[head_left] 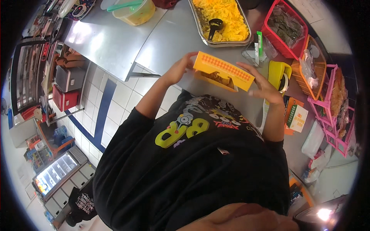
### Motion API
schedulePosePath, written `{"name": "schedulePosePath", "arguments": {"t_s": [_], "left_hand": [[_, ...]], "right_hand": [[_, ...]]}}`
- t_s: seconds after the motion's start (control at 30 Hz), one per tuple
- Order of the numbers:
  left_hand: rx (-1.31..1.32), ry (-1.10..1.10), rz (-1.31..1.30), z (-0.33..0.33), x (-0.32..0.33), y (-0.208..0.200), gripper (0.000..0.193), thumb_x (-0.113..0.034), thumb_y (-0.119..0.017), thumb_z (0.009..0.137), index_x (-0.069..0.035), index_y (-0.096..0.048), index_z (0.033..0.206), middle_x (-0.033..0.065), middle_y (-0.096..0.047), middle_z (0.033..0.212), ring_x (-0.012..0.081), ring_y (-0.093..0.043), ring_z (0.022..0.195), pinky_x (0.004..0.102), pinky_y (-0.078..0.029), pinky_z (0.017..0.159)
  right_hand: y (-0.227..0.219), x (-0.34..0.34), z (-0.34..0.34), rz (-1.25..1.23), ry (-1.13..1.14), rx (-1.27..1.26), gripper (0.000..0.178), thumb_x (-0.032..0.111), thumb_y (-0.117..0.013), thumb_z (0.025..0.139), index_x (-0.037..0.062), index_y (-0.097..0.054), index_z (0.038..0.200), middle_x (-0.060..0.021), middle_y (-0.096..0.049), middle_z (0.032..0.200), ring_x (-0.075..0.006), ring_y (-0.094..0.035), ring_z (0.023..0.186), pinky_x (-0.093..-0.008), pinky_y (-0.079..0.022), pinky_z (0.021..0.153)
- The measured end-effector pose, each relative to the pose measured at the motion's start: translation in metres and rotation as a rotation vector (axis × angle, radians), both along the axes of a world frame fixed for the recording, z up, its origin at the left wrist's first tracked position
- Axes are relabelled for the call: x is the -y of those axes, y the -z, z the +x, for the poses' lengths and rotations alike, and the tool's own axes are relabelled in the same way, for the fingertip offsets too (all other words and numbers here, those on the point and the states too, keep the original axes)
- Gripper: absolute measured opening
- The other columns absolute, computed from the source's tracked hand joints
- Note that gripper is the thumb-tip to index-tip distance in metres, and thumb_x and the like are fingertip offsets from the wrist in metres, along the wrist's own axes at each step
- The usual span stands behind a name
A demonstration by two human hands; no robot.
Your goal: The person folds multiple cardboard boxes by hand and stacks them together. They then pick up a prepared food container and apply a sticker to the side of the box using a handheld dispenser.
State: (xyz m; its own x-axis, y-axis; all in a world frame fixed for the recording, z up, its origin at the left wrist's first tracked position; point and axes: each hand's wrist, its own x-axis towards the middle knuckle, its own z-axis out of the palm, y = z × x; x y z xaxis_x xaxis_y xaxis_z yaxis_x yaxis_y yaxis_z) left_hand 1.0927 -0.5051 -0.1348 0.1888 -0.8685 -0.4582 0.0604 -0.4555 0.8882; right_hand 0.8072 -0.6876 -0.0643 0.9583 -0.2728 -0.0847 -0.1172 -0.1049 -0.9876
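Note:
A yellow cardboard box (223, 66) with an orange checked pattern is held up between my two hands, above the near edge of the steel table. A cut-out opening in its side faces me, and its inside is shadowed there. My left hand (181, 70) grips the box's left end. At the right end, my right hand (264, 85) has its fingers along the back edge and its thumb near the front corner. Just beyond the box stands a metal tray (226, 44) of crumbly yellow food, with a black scoop (216, 25) lying in it.
On the steel table (162, 42), a plastic tub (135, 13) stands far left. To the right are a red basket (287, 48) of plastic packets, a yellow tape dispenser (278, 75), an orange basket (314, 86) and a pink rack (327, 123). Someone in black (83, 204) is at lower left.

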Motion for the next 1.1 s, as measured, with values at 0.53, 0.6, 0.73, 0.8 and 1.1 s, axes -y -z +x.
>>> {"name": "schedulePosePath", "arguments": {"t_s": [0.53,0.6,0.73,0.8,1.1], "left_hand": [[0.738,-0.154,-0.329,-0.029,0.088,0.056,0.043,-0.035,-0.076,0.069,-0.011,-0.058,0.099,0.0146,-0.067,0.087,0.0368,-0.063,0.082,0.0443,-0.051,0.070],[0.743,-0.161,-0.313,-0.031,0.089,0.043,0.042,-0.035,-0.076,0.069,-0.012,-0.057,0.098,0.0142,-0.067,0.084,0.0369,-0.063,0.080,0.0446,-0.051,0.069],[0.799,-0.156,-0.292,-0.029,0.089,0.042,0.040,-0.033,-0.076,0.069,-0.012,-0.056,0.097,0.0143,-0.066,0.081,0.0371,-0.063,0.079,0.0449,-0.050,0.067],[0.797,-0.181,-0.332,-0.027,0.088,0.049,0.039,-0.031,-0.075,0.070,-0.011,-0.056,0.098,0.0146,-0.065,0.080,0.0371,-0.063,0.079,0.0448,-0.050,0.067],[0.753,0.026,-0.530,-0.001,0.069,0.062,0.045,-0.017,-0.067,0.071,-0.010,-0.052,0.112,0.0183,-0.063,0.094,0.0406,-0.061,0.085,0.0459,-0.050,0.074]], "right_hand": [[0.010,0.000,0.047,-0.297,0.588,-0.031,0.070,0.017,-0.080,0.072,0.0081,-0.046,0.132,-0.0098,-0.057,0.118,-0.0184,-0.058,0.103,-0.0307,-0.046,0.089],[0.021,-0.007,0.048,-0.566,0.658,0.007,0.081,0.017,-0.083,0.068,0.0081,-0.039,0.135,-0.0112,-0.056,0.118,-0.0207,-0.059,0.102,-0.0320,-0.047,0.088],[0.050,-0.025,0.057,-0.608,0.959,0.027,0.095,0.005,-0.080,0.067,0.0059,-0.023,0.142,-0.0158,-0.044,0.129,-0.0232,-0.053,0.111,-0.0342,-0.045,0.094],[0.048,-0.025,0.060,-0.503,0.959,-0.013,0.092,0.002,-0.077,0.069,0.0056,-0.022,0.142,-0.0160,-0.044,0.128,-0.0232,-0.052,0.113,-0.0338,-0.045,0.094],[0.062,0.014,0.020,-0.215,0.744,0.065,0.056,-0.006,-0.060,0.079,0.0029,-0.044,0.132,-0.0099,-0.060,0.112,-0.0163,-0.059,0.104,-0.0292,-0.045,0.092]]}}
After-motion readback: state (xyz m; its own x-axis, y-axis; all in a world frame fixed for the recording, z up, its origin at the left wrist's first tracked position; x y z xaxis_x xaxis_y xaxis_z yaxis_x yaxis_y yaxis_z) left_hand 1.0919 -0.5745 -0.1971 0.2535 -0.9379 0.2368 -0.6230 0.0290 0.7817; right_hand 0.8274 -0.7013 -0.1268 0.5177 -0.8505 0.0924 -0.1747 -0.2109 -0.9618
